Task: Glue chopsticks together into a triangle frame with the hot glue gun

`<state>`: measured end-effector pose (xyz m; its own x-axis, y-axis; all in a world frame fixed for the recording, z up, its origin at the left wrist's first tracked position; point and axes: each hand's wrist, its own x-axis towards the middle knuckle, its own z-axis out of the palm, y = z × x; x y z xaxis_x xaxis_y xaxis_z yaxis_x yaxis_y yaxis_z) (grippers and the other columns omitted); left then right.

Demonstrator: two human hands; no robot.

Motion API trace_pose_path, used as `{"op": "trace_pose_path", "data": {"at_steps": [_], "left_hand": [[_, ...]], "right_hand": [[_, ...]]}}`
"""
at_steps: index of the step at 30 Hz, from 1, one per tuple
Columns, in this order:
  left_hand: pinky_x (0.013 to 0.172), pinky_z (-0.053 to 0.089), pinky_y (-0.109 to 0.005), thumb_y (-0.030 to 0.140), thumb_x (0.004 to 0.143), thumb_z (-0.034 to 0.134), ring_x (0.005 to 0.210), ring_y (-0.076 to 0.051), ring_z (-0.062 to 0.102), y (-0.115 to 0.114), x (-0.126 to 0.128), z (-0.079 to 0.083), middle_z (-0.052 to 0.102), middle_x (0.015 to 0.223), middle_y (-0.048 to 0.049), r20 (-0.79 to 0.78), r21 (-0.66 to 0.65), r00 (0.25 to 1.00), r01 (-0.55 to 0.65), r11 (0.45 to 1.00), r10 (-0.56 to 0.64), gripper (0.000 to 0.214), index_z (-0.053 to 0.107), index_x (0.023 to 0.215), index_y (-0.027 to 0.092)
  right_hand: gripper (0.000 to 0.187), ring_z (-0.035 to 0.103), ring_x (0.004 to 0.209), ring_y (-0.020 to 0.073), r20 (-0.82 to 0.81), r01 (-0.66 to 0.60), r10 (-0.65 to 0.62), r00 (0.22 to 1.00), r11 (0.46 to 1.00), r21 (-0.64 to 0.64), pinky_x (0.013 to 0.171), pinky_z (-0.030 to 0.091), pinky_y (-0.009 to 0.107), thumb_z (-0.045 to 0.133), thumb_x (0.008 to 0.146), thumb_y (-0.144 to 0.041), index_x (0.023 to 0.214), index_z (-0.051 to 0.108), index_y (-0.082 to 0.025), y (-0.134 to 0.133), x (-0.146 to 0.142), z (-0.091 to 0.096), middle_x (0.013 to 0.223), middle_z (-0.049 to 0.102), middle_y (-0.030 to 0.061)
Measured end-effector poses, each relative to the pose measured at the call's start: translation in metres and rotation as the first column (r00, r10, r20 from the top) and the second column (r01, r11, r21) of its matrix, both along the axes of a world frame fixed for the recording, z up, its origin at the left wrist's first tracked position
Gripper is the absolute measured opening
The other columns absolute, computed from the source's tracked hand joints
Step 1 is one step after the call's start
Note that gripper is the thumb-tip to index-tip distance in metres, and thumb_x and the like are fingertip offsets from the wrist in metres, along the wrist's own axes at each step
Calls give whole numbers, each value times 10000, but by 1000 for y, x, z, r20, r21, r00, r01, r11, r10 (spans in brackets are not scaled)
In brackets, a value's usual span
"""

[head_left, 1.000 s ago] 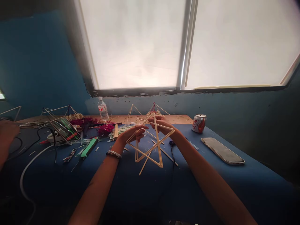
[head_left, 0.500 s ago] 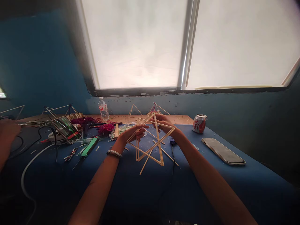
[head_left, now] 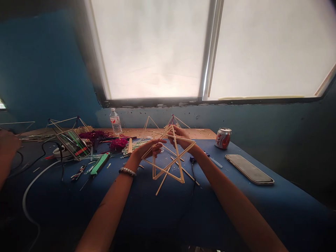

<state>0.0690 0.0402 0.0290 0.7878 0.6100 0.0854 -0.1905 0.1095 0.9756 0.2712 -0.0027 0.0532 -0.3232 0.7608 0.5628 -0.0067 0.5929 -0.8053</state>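
Above a blue-covered table (head_left: 162,213) I hold a star-shaped frame of thin wooden sticks (head_left: 168,168). My left hand (head_left: 149,148), with a bead bracelet at the wrist, grips sticks on the frame's upper left. On the upper right, my right hand (head_left: 181,136) pinches sticks near the top point. The frame's lower points hang just over the cloth.
A phone (head_left: 249,169) and a drink can (head_left: 223,137) lie right. Left are a green-handled cutter (head_left: 99,164), pliers (head_left: 78,172), a propped phone (head_left: 74,144), red yarn (head_left: 118,143), a water bottle (head_left: 115,121), cables and other stick frames. Another person's hand (head_left: 7,143) shows at far left.
Almost nothing differs. My hands and the stick frame have shifted very slightly. The other person's hand at the far left has moved a little.
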Motion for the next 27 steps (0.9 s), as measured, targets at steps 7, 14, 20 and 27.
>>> {"op": "trace_pose_path", "data": {"at_steps": [7,14,20,27], "left_hand": [[447,297,-225,470,806,717,450,-59,331,-1,0,-1,340,513,79,-33,-6,998,-52,999,52,365,678,979,151],[446,326,-201,455,800,728,455,-51,370,2,1,-1,389,554,77,62,-43,994,-85,995,88,360,661,978,150],[462,426,-196,462,770,766,482,-60,460,9,1,5,432,615,84,302,-67,920,-240,968,249,414,617,1027,173],[422,391,-187,572,826,659,444,-68,474,25,-3,6,398,542,91,356,-193,758,-514,836,547,419,587,948,178]], "right_hand": [[305,412,512,81,-4,75,-75,997,996,57,448,395,220,608,874,-505,885,514,-216,-4,-2,4,673,437,-62],[404,415,458,89,-189,228,-237,953,971,-66,434,381,220,592,826,-615,772,462,-236,7,2,1,591,454,-62],[268,436,461,95,-321,315,-388,864,913,-258,403,370,212,598,813,-458,766,514,-209,18,7,-1,587,488,-36],[321,517,482,113,-221,182,-284,933,902,-392,410,436,234,458,924,-427,1060,601,-174,14,3,1,752,631,30]]}}
